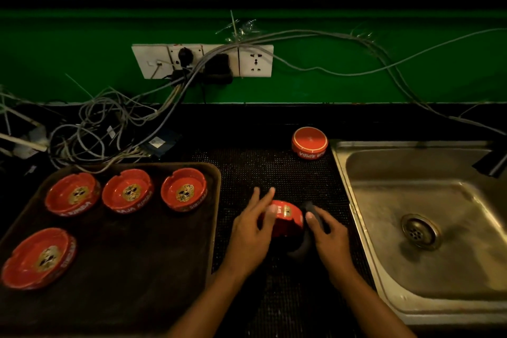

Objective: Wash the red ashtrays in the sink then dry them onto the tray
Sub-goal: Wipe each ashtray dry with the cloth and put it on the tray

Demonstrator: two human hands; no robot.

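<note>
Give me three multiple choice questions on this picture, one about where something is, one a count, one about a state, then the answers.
1. Where does the upside-down ashtray stand?
A. in the sink
B. on the black mat beside the sink's far left corner
C. on the tray

2. How many ashtrays lie on the tray?
A. two
B. four
C. six

3. What is the left hand doing?
A. holding the held ashtray
B. resting flat on the tray
C. reaching into the sink

Answers: 1 B, it sits base-up on the mat. 2 B, three in the far row, one nearer. 3 A, fingers lie on its rim while the right hand presses a dark cloth against it.
</note>
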